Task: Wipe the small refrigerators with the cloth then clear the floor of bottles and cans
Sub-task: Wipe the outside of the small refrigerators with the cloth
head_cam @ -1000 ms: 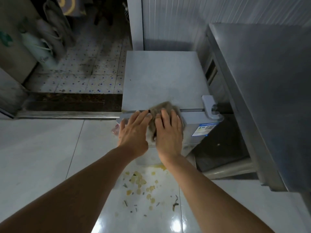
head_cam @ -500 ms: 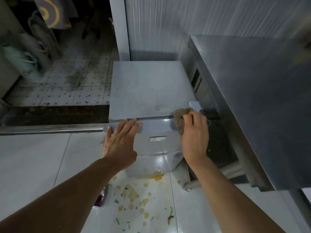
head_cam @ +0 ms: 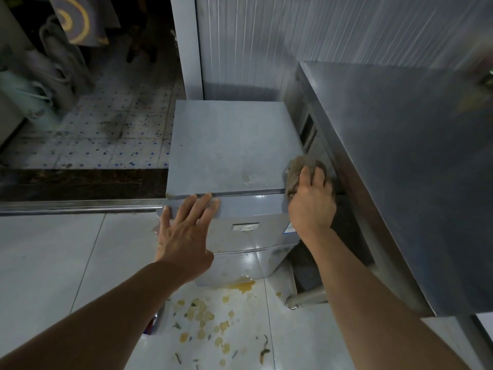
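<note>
Grey-brown cloth (head_cam: 304, 173) bunched at the front right corner of the small refrigerator (head_cam: 232, 153).
Right hand (head_cam: 310, 206) grips the cloth, fingers curled over it, against the fridge's right edge beside the steel counter (head_cam: 405, 161). Left hand (head_cam: 184, 233) lies flat, fingers straight and spread, on the door's top front edge near the left corner. Fridge top runs long axis front to back, door facing the person. Yellow food scraps (head_cam: 202, 316) litter the floor tiles (head_cam: 53, 263) below.
</note>
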A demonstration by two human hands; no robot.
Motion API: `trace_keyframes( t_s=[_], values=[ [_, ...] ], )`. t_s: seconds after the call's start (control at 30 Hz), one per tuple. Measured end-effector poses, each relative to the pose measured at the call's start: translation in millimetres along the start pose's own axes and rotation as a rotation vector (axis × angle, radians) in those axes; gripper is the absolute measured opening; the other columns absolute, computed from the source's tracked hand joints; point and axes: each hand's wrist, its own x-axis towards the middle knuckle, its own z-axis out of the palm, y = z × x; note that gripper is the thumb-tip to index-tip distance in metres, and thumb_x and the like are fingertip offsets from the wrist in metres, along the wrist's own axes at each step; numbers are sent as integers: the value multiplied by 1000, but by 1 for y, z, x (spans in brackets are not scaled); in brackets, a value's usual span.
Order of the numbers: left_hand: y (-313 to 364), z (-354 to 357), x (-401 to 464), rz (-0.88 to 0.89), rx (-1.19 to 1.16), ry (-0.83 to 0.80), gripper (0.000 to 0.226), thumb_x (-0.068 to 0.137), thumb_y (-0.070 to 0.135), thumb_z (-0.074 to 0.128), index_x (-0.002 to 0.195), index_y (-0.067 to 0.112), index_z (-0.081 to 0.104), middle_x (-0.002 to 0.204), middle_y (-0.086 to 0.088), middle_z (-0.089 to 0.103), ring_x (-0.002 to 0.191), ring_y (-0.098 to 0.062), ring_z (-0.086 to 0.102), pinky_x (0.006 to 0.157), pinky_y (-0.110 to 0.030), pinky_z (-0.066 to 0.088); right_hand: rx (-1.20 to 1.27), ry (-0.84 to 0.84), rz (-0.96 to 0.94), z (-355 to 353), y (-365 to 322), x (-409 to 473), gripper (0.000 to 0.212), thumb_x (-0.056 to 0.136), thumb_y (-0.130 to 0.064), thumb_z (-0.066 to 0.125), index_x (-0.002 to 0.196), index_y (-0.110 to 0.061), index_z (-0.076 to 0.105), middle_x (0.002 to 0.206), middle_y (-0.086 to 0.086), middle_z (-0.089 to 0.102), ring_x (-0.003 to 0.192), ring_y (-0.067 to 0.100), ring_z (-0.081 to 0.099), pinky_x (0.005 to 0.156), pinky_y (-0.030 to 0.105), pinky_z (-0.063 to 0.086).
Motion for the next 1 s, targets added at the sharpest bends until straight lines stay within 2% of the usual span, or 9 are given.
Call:
trace_keyframes(
  t_s=[0.07,0.17,0.33,0.53,0.6,0.73,0.83,0.9,1.0],
  values=[
    [-2,3,-1,7,-6,9,103,70,31,69,150,28,5,159,7,4,147,-17,-3,117,-53,0,22,83,-3,5,4,-14,64,79,-17,69,136,-6,43,137,20,42,116,40,47,81,44,51],
    [-3,8,-2,12,9,30,105,70,33,69,150,29,1,159,7,1,147,-16,-5,116,-51,-4,95,135,-2,11,10,-33,64,77,-15,70,135,-4,45,136,22,43,124,42,42,79,45,54],
    [-4,20,-1,11,63,85,108,67,40,70,149,28,1,159,5,5,147,-18,-1,115,-53,-4,194,246,26,22,5,-54,61,77,-10,51,137,0,42,142,25,37,130,47,35,90,49,49],
    [-7,33,0,31,102,182,111,56,41,75,147,25,14,155,0,24,144,-24,22,113,-58,12,238,309,93,50,-4,-70,78,79,1,66,145,1,25,151,27,17,135,45,30,103,42,37],
    [-8,36,1,29,124,193,114,51,45,77,145,23,16,153,-2,30,141,-27,28,110,-59,17,275,331,97,60,-10,-83,82,78,4,65,146,2,18,151,29,11,135,46,27,108,50,32],
    [-6,35,3,43,144,210,112,59,50,72,147,24,8,157,0,19,144,-26,18,112,-59,8,331,139,75,87,-7,-103,78,92,3,44,150,-22,-1,155,3,0,138,41,25,109,47,32],
    [-6,39,4,48,125,261,103,66,49,65,147,27,4,157,3,13,144,-22,8,112,-56,-4,390,339,91,93,-3,-98,92,74,6,72,145,-6,15,149,29,16,132,44,35,107,47,35],
    [-7,43,6,42,109,313,97,63,50,64,144,25,17,152,1,26,140,-23,15,112,-57,1,396,402,128,87,-2,-83,94,71,-1,76,144,1,17,147,33,19,131,45,35,105,43,31],
    [-5,51,8,39,23,462,77,65,53,50,135,25,35,143,2,40,135,-21,25,111,-56,7,354,528,133,88,2,-62,96,76,-12,74,148,-1,10,152,28,10,135,46,27,107,44,31]
  ],
)
